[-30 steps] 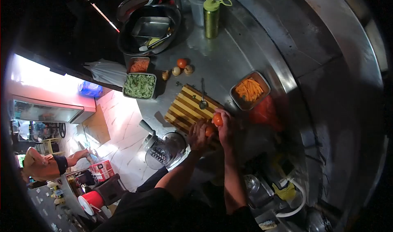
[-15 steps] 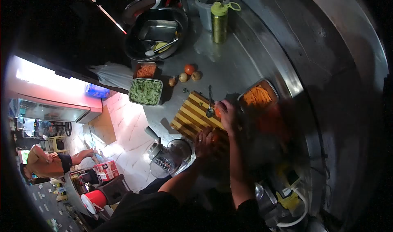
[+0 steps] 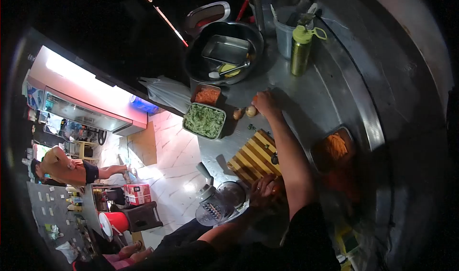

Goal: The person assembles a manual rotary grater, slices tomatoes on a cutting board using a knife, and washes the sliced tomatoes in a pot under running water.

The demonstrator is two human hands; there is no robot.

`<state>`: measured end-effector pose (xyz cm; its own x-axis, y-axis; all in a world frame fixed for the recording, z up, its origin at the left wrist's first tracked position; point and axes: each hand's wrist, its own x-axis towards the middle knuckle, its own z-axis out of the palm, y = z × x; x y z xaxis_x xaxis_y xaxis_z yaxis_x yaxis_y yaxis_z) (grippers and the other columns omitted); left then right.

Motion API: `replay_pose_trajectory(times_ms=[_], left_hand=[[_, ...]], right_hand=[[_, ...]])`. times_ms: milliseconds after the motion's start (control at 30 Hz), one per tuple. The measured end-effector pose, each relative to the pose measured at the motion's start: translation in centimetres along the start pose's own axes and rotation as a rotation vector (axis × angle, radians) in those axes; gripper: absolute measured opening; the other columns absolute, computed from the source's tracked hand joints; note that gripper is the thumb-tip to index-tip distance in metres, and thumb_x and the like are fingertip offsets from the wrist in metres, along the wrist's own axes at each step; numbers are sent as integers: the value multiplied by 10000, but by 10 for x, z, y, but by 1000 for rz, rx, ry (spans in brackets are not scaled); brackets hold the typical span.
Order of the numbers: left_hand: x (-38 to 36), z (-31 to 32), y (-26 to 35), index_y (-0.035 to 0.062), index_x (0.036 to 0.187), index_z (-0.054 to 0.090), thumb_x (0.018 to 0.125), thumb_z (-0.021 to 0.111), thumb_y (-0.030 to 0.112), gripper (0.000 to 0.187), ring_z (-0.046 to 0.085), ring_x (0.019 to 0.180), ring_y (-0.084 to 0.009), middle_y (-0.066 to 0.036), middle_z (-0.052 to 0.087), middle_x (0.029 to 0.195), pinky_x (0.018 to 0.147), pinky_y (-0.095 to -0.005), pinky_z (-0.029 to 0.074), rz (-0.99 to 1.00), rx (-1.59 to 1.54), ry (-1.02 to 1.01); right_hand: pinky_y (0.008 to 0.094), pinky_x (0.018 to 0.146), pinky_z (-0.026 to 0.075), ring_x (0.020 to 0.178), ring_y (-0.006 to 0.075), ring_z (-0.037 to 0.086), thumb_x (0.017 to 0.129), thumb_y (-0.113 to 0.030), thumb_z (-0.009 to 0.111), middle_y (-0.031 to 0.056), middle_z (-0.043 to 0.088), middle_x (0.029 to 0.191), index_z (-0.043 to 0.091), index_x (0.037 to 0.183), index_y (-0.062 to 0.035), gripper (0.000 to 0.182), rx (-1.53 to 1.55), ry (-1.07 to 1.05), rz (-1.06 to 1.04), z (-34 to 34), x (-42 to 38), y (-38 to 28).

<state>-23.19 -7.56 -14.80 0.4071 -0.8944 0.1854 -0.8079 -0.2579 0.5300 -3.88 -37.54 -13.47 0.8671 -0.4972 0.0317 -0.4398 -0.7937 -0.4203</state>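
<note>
Left hand grasps tomato at board; right hand partly covers second tomato beside onions; its grip cannot be determined.

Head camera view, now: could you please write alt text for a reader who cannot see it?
A person's right hand touches a tomato beside onions on a metal counter, while the left hand holds another tomato at a striped cutting board. Shredded green vegetable and a grater are nearby.
</note>
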Motion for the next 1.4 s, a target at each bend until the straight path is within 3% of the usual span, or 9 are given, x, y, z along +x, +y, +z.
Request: replay_pose_trajectory(times_ms=[167, 333, 500, 667, 800, 900, 1100, 1200, 1400], left_hand=[[-5, 3, 1, 30, 1327, 527, 836, 736, 287, 592, 498, 1342, -366, -181, 523, 1421, 1142, -533, 342, 39, -42, 71], [-6, 6, -1, 50, 1325, 533, 852, 727, 303, 570, 504, 1322, -371, -178, 515, 1427, 1125, -550, 339, -6, -57, 10], [-9, 9, 2, 38, 1357, 520, 877, 722, 347, 606, 514, 1306, -387, -193, 525, 1418, 1120, -567, 337, -44, 19, -4], [-22, 34, -16, 17, 1364, 518, 940, 651, 323, 540, 523, 1284, -401, -201, 564, 1363, 1098, -573, 352, 139, 46, 239], [-4, 6, 3, 7, 1277, 568, 1019, 517, 329, 415, 561, 1179, -434, -225, 593, 1280, 1017, -546, 404, 73, -195, 199], [-2, -1, 2, 11, 1216, 595, 1052, 432, 384, 439, 579, 1096, -452, -231, 599, 1237, 963, -539, 425, -19, -295, 137], [-15, 16, -16, 12, 1165, 593, 1047, 414, 409, 451, 538, 1094, -447, -224, 582, 1178, 973, -526, 400, 70, -202, 187], [-14, 22, -18, 9, 1162, 598, 1024, 426, 391, 441, 541, 1080, -440, -218, 587, 1136, 963, -520, 398, 34, -249, 200], [-9, 9, -7, -3, 1236, 546, 1010, 474, 420, 484, 533, 1108, -422, -229, 564, 1191, 978, -498, 402, 54, -319, 180]], right_hand=[[499, 980, 499, 1123, 405, 643, 946, -321, 697, 235, 674, 1180, 645, 1168, -20, 379, 253, -141, 206, -26, -13, -1], [453, 870, 519, 1013, 335, 662, 959, -347, 695, 178, 672, 1053, 597, 1192, -31, 404, 760, 307, 188, 1, -55, 43], [378, 860, 488, 940, 226, 588, 950, -350, 734, 111, 604, 1049, 537, 1186, -45, 433, 1029, 484, 300, -47, -209, 9], [395, 964, 490, 1112, 256, 593, 932, -221, 758, 117, 602, 1202, 564, 1300, -77, 440, 978, 561, 525, -35, -343, -28], [352, 963, 519, 1149, 214, 594, 853, -47, 785, 80, 580, 1257, 550, 1396, -99, 594, 716, 431, 391, -19, -386, -28], [366, 993, 517, 1217, 252, 570, 787, -19, 815, 81, 560, 1310, 575, 1378, -100, 643, 635, 357, 321, 4, -400, -22], [411, 1043, 474, 1208, 339, 592, 823, -80, 798, 113, 618, 1245, 569, 1425, -111, 646, 675, 324, 284, -32, -401, -36], [396, 1020, 475, 1203, 340, 607, 911, -177, 737, 144, 635, 1225, 566, 1409, -97, 532, 785, 84, 647, -61, -401, -28], [378, 920, 509, 1040, 294, 658, 1027, -206, 600, 154, 675, 1127, 627, 1255, -43, 282, 657, 409, 310, -38, -320, -4]])
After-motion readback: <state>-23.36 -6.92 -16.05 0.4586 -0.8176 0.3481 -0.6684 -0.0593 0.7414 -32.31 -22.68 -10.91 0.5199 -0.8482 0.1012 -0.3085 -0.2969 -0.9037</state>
